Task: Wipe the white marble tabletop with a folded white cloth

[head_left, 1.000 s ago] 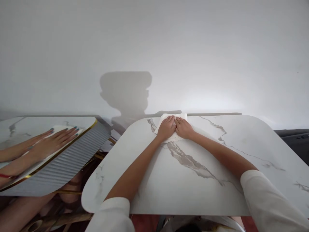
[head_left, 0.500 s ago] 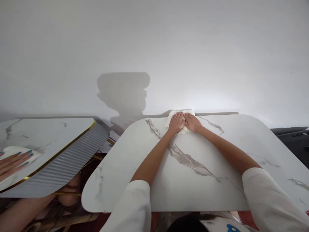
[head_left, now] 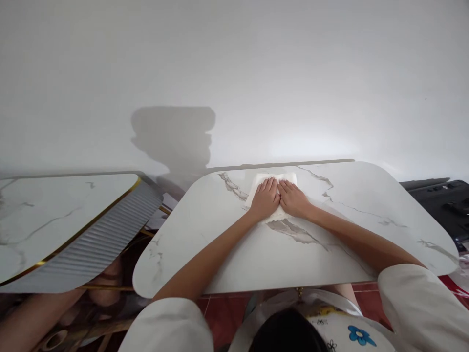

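A folded white cloth [head_left: 273, 181] lies on a white marble table [head_left: 227, 249] with grey veins, near its far edge. My left hand [head_left: 265, 199] rests flat on the cloth, fingers stretched out and close together. My right hand [head_left: 292, 198] lies flat beside it, touching it, fingers also extended over the cloth. Both arms reach forward across the tabletop, in white sleeves.
A second marble table [head_left: 54, 220] with a gold rim and ribbed grey edge stands at the left, a gap between the two. A plain white wall rises behind. A dark object [head_left: 439, 205] sits at the far right. Red floor tiles [head_left: 220, 313] show below.
My hands and the cloth have come back toward me from the table's far edge. Another person's hands and cloth on the left table have gone out of view.
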`<act>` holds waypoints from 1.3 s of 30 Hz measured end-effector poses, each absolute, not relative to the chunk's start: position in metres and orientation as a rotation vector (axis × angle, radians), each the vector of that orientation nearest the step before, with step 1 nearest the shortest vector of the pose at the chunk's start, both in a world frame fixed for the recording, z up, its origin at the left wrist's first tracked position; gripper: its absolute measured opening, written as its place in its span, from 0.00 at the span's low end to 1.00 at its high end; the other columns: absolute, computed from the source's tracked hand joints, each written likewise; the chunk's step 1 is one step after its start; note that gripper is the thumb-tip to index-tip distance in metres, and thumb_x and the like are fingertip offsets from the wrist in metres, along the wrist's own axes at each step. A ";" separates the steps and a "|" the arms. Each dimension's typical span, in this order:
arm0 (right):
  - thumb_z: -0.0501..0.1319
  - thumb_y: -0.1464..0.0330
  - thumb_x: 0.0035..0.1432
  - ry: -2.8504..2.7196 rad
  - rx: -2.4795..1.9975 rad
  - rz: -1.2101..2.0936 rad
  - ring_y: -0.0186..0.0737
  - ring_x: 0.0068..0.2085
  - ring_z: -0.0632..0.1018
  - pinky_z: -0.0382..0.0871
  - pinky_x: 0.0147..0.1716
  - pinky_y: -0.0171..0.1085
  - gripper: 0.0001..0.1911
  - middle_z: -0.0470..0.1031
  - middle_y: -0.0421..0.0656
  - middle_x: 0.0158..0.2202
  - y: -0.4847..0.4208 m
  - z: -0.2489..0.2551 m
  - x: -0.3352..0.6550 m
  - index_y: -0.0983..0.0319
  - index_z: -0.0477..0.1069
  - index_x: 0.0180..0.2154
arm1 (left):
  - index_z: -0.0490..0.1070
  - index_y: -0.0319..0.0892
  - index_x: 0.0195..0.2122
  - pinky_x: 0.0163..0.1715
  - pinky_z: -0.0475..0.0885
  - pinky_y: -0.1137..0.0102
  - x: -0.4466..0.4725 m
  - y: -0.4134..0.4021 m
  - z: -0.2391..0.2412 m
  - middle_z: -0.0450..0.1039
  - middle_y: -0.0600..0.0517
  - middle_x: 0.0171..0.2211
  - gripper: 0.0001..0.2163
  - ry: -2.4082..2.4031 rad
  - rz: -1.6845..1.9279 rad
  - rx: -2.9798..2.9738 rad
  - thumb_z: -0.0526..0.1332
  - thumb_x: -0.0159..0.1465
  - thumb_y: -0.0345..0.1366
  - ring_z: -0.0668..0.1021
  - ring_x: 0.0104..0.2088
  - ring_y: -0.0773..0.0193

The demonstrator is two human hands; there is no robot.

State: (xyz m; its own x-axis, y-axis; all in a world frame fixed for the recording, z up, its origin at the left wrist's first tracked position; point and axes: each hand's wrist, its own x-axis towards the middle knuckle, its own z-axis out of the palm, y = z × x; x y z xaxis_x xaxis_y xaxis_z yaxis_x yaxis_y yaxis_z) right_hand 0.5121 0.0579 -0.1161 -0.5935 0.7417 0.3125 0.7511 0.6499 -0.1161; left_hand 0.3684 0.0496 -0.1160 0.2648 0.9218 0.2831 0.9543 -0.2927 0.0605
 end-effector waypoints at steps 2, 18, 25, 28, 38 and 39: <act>0.46 0.71 0.61 -2.552 -1.152 -0.061 0.52 0.63 0.58 0.53 0.60 0.47 0.28 0.57 0.58 0.62 0.036 -0.114 0.514 0.79 0.55 0.60 | 0.53 0.30 0.62 0.61 0.53 0.56 0.368 0.027 -0.113 0.52 0.40 0.64 0.25 -1.824 -0.354 -2.431 0.44 0.65 0.36 0.56 0.64 0.51; 0.47 0.73 0.59 -2.588 -0.968 -0.005 0.48 0.65 0.52 0.56 0.60 0.49 0.30 0.53 0.54 0.64 -0.110 -0.108 0.575 0.73 0.50 0.63 | 0.47 0.32 0.64 0.60 0.56 0.53 0.419 -0.135 -0.119 0.52 0.39 0.64 0.28 -1.802 -0.478 -2.401 0.48 0.63 0.35 0.53 0.65 0.50; 0.46 0.71 0.61 -2.603 -1.044 0.052 0.45 0.65 0.51 0.57 0.60 0.49 0.31 0.52 0.49 0.64 -0.098 -0.110 0.613 0.65 0.46 0.65 | 0.44 0.32 0.65 0.61 0.56 0.53 0.442 -0.112 -0.114 0.47 0.37 0.65 0.29 -1.726 -0.506 -2.695 0.44 0.66 0.43 0.51 0.65 0.52; 0.46 0.70 0.62 -2.616 -1.034 0.049 0.45 0.65 0.52 0.56 0.60 0.50 0.29 0.53 0.51 0.64 -0.076 -0.115 0.622 0.67 0.48 0.65 | 0.44 0.31 0.64 0.61 0.53 0.53 0.446 -0.089 -0.111 0.46 0.36 0.65 0.29 -1.706 -0.495 -2.763 0.43 0.66 0.44 0.50 0.65 0.51; 0.44 0.70 0.62 -2.664 -1.069 0.113 0.48 0.64 0.53 0.52 0.61 0.49 0.28 0.52 0.54 0.64 0.015 -0.117 0.606 0.73 0.51 0.63 | 0.49 0.25 0.62 0.63 0.49 0.58 0.437 0.003 -0.117 0.47 0.35 0.65 0.27 -1.781 -0.440 -2.695 0.43 0.66 0.39 0.51 0.65 0.51; 0.44 0.70 0.62 -2.662 -1.077 0.115 0.48 0.64 0.54 0.52 0.61 0.49 0.29 0.52 0.54 0.64 0.024 -0.117 0.601 0.73 0.51 0.63 | 0.50 0.25 0.62 0.63 0.49 0.59 0.433 0.014 -0.120 0.49 0.35 0.64 0.26 -1.776 -0.467 -2.685 0.42 0.67 0.38 0.52 0.65 0.52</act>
